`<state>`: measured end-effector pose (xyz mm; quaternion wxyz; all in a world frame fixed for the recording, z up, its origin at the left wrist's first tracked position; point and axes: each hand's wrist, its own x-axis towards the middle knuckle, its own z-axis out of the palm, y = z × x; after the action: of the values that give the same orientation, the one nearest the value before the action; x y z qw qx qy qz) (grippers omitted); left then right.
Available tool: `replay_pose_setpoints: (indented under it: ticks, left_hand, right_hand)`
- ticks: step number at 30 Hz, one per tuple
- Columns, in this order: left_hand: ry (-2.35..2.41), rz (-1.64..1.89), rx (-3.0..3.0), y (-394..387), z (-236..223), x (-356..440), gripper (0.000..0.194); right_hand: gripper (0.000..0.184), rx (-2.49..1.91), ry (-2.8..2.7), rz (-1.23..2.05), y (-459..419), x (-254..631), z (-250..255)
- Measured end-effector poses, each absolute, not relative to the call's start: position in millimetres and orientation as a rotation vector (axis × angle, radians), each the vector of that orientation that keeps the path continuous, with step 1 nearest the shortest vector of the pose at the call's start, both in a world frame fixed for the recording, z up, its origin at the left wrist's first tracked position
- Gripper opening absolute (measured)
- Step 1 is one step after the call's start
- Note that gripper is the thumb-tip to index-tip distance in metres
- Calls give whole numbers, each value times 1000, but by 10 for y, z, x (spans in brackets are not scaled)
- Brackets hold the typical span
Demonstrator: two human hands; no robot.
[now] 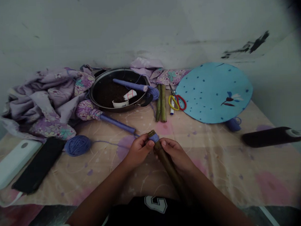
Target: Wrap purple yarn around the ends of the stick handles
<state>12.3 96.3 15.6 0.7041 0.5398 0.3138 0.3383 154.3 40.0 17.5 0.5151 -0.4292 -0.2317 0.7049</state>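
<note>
Bamboo stalk (pixel 168 166) being gripped before body, upper end tilted away. Purple yarn band (pixel 154 137) being kept near tip; long lower length showing bare, apparently left to cover. Yarn strand (pixel 112 144) being drawn from yarn ball (pixel 77 145) toward stalk. Left hand (pixel 139 150) being curled closed around stalk beside band; right hand (pixel 176 155) being closed just below. Forearms being angled inward. Purple-wrapped handle (pixel 117 123) being left lying on printed sheet, apparently finished.
</note>
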Motion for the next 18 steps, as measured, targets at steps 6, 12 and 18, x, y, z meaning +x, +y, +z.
replay_pose_setpoints:
  ticks: [6, 12, 18]
  left_hand:
    - [638, 757, 1166, 966, 185, 102, 35]
    - [660, 714, 1189, 928, 159, 108, 35]
    - [753, 741, 1195, 889, 128, 112, 37]
  right_hand:
    - [38, -894, -387, 1930, 409, 1561, 74]
    - [38, -889, -444, 1825, 387, 1552, 124]
    - [27, -982, -583, 1740, 405, 1572, 214]
